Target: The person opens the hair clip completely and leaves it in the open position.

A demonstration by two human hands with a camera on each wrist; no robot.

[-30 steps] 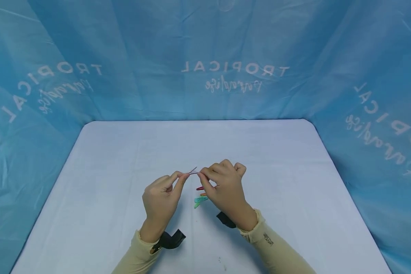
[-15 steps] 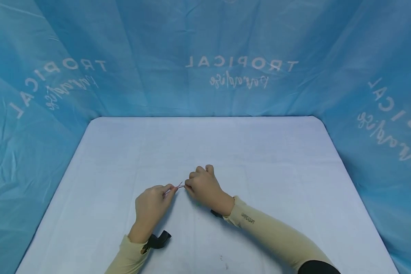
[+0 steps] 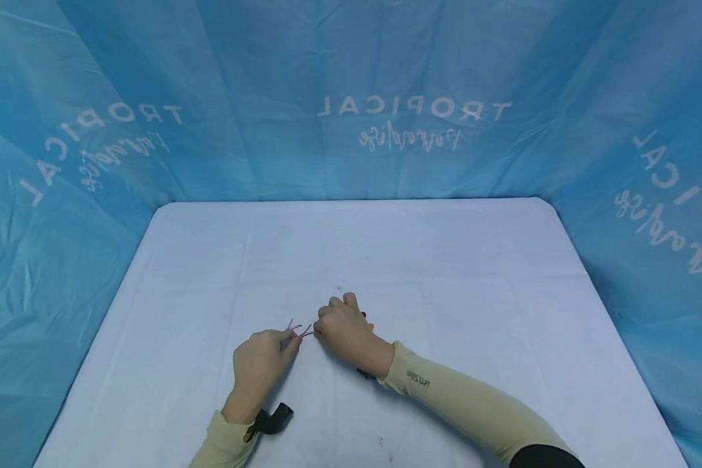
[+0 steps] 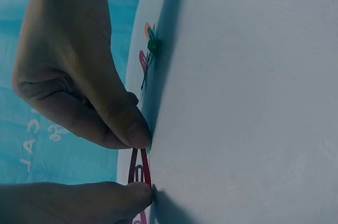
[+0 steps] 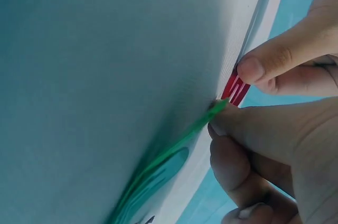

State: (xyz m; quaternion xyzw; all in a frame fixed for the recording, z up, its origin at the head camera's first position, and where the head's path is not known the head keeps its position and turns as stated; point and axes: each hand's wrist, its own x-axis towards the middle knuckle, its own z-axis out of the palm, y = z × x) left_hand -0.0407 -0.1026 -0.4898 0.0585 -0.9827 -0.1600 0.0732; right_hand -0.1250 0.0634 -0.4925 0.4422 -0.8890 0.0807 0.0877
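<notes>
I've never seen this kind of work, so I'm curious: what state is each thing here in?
Left hand: pinching the red clip
Right hand: also pinching it
Red clip: between both hands, gaps showing between its strips
Green clip: seen nearly edge-on; open or closed, can't tell
Teal clip: beside the green one; also can't tell
White tablecloth: spread flat, lightly creased
Blue curtain: hung up, wrinkled

A red clip [image 5: 232,93] sat at three o'clock, pinched by the left hand [image 5: 294,54] at two and the right hand [image 5: 277,137] at four, a green clip [image 5: 196,124] slanted from there toward seven, a teal clip [image 5: 162,175] lay at six.
</notes>
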